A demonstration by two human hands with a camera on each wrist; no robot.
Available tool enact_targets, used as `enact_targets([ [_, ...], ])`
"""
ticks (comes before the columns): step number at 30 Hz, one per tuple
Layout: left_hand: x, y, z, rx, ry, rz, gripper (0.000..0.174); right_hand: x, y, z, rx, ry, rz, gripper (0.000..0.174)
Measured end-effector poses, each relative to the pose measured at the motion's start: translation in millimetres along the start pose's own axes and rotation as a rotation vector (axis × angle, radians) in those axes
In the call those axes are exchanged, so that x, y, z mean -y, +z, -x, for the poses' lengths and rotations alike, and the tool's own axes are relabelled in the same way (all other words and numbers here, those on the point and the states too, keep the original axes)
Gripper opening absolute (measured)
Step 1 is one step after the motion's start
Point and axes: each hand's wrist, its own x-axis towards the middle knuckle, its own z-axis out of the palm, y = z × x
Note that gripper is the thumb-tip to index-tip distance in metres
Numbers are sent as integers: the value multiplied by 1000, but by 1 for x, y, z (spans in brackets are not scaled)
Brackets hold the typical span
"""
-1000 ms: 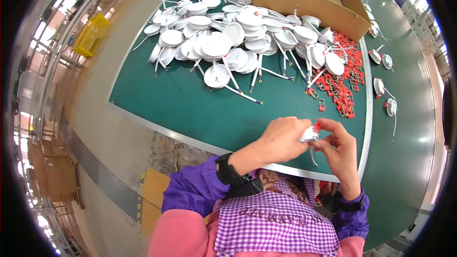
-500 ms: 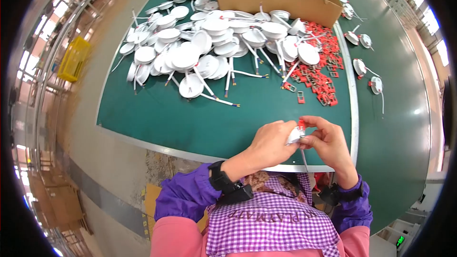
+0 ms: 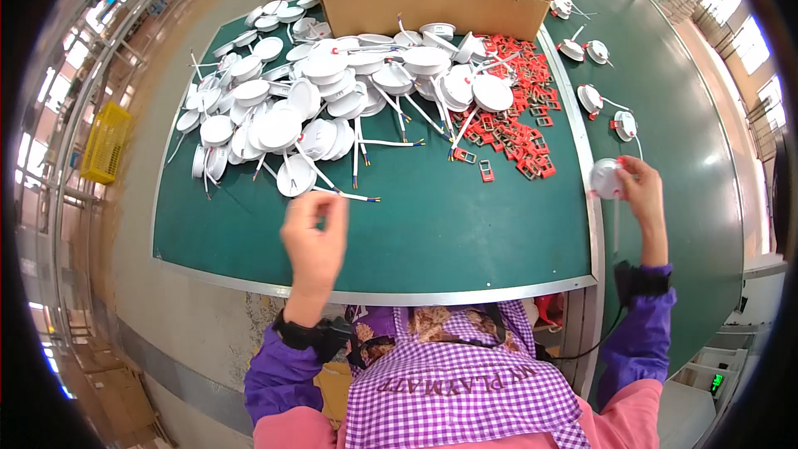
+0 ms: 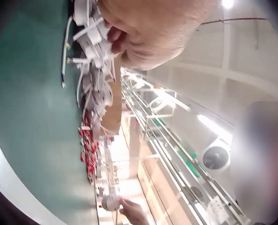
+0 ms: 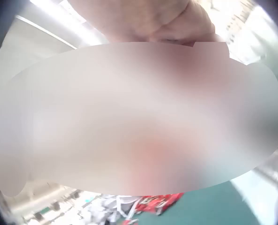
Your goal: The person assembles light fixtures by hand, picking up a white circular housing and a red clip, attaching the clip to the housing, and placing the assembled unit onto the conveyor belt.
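Note:
My right hand (image 3: 644, 191) pinches a white round downlight (image 3: 604, 180) by its edge, over the seam between the table and the green belt-like surface on the right. Red parts show on the downlight's edge, and its white cable hangs down. My left hand (image 3: 316, 241) is raised over the near part of the table with fingers loosely curled and nothing held. Just beyond it lies a heap of white downlights (image 3: 277, 128) with cables ending in bare coloured wires. In the left wrist view, curled fingers (image 4: 115, 40) overlap these downlights. Blur hides most of the right wrist view.
Red clips with metal frames (image 3: 519, 129) are heaped right of the downlights on the green table (image 3: 416, 237). A cardboard box (image 3: 432, 12) stands behind. Several more downlights (image 3: 590, 100) lie along the green surface (image 3: 690, 224) to the right. A yellow crate (image 3: 105, 143) is at far left.
Both hands were together on the downlight at the near right of the table. The left hand has let go and moved left; the right has carried the downlight right.

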Motion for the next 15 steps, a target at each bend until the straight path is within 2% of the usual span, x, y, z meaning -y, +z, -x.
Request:
enact_targets([
  [1, 15, -7, 0, -135, -14, -49, 9, -6, -4, -3, -5, 1, -1, 29],
  [2, 26, -16, -2, -226, -37, -72, 9, -7, -9, -4, -174, -170, 315, 32],
  [3, 37, -23, -1, -237, -53, -159, 18, -8, -10, -7, -349, -351, 626, 35],
  [4, 43, -27, -4, -205, -59, -241, 28, 25, 1, 6, -329, -297, 467, 34],
  [5, 49, -29, -6, -171, -61, -321, 38, 31, 19, 6, -220, -392, 346, 31],
  [6, 60, -28, -7, -168, -53, -318, 38, 37, 37, 8, -112, -482, 222, 29],
  [7, 75, -24, -7, -75, 10, -411, 47, 63, 56, 24, 72, -332, 12, 24],
  [8, 84, -21, -9, 14, 76, -505, 56, 78, 79, 31, 154, -423, 38, 21],
  [9, 85, -18, -9, 113, 5, -472, 64, 83, 101, 32, 186, -521, 90, 17],
  [10, 85, -13, -9, 103, 15, -468, 64, 90, 119, 34, 195, -588, 201, 18],
  [12, 84, -6, -12, 94, 42, -471, 63, 103, 148, 36, 197, -557, 340, 21],
  [15, 79, -6, -17, 91, 82, -514, 54, 101, 173, 32, 190, -592, 465, 16],
])
